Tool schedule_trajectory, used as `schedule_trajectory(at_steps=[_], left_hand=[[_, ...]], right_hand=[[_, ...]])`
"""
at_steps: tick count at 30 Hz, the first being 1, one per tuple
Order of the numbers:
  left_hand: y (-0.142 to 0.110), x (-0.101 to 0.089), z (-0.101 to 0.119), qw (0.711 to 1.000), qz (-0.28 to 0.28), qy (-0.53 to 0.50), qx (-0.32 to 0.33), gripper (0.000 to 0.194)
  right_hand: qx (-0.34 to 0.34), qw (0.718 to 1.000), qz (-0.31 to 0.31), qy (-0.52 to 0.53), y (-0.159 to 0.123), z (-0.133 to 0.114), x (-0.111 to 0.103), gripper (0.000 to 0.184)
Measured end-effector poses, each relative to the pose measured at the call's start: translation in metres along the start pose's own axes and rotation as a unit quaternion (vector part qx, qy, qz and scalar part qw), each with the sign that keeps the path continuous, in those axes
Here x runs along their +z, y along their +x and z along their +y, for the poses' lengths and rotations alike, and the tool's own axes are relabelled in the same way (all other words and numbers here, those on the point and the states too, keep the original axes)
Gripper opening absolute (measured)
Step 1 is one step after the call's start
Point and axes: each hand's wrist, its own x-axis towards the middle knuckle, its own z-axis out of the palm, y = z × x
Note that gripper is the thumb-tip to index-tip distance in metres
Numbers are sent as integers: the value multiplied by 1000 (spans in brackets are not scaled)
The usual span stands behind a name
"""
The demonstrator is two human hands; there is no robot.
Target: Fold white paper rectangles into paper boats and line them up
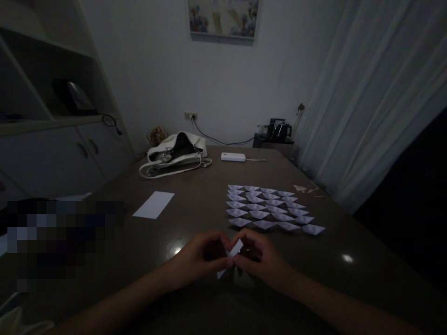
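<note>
Both hands meet over the near part of the dark table (195,204). My left hand (200,260) and my right hand (260,260) pinch a small folded piece of white paper (233,253) between their fingertips, fingers curled round it. Just beyond the hands lie several folded paper boats (270,208) set out in rows. A flat white sheet of paper (154,204) lies to the left of them.
A white handbag (174,153) and a white power bank (233,157) with a cable rest at the table's far end. A kettle set (277,130) stands by the wall. Cupboards (52,153) line the left, a curtain (377,102) the right. Paper scraps (305,188) lie near the right edge.
</note>
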Motion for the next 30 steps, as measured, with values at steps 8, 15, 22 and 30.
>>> schedule_trajectory(at_steps=[8,15,22,30], left_hand=[[0,0,5,999,7,52,13,24],[0,0,5,993,24,117,11,26],[0,-1,4,988,26,150,24,30],[1,-6,6,984,36,162,67,24]], right_hand=[[-15,1000,-6,-20,-1,-2,0,17],[-12,998,5,-56,-2,3,2,18],[5,999,33,-12,1,7,2,19],[48,997,46,48,3,8,-2,28]])
